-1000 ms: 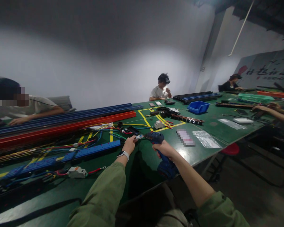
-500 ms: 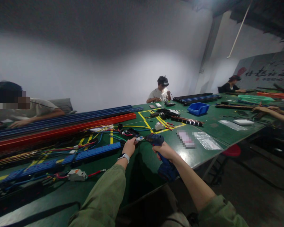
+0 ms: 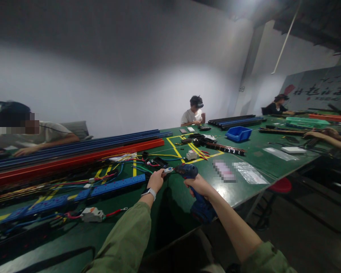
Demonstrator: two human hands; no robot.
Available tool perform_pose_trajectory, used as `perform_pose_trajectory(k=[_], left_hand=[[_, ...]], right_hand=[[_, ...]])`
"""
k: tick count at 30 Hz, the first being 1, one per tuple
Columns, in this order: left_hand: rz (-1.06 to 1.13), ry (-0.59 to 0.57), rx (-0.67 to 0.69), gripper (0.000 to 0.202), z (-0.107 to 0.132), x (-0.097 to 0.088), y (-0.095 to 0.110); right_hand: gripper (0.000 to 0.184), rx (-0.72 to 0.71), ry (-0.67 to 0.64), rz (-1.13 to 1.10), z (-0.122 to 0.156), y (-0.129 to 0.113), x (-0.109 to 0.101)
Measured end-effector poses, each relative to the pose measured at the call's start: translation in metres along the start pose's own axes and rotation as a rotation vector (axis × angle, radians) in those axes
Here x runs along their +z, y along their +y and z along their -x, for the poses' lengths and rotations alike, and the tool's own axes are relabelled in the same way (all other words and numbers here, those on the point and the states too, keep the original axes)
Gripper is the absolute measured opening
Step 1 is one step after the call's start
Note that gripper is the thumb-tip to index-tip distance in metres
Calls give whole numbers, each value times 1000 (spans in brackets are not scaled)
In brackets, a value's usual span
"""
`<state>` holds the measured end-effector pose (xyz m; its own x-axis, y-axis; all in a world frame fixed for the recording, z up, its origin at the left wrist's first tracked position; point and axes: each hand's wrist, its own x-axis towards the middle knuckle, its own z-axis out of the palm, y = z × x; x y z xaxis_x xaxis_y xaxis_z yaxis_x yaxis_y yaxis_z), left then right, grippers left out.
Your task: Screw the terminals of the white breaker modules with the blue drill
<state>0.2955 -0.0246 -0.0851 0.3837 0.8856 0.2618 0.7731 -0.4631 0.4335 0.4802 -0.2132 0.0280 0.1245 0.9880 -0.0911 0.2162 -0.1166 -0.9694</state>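
The right hand [image 3: 199, 185] grips a blue drill [image 3: 188, 171] around its handle [image 3: 199, 197], the best hold for a likely heavy tool, aimed leftward at a pale part [image 3: 168, 170] pinched in the left hand [image 3: 156, 181], probably light and stiff, though too small here for certainty.

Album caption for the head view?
Right hand points a blue drill at a small white part in the left hand.

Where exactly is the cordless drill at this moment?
In the head view, the blue cordless drill is just right of centre, gripped in the right hand, its tip pointing left toward the small white part in the left hand.
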Motion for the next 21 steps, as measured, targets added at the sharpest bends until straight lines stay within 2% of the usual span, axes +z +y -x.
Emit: perform_pose_trajectory(k=[21], left_hand=[[43, -13, -8, 33, -2, 3, -2]], right_hand=[[13, 11, 41, 0, 5, -5, 1]])
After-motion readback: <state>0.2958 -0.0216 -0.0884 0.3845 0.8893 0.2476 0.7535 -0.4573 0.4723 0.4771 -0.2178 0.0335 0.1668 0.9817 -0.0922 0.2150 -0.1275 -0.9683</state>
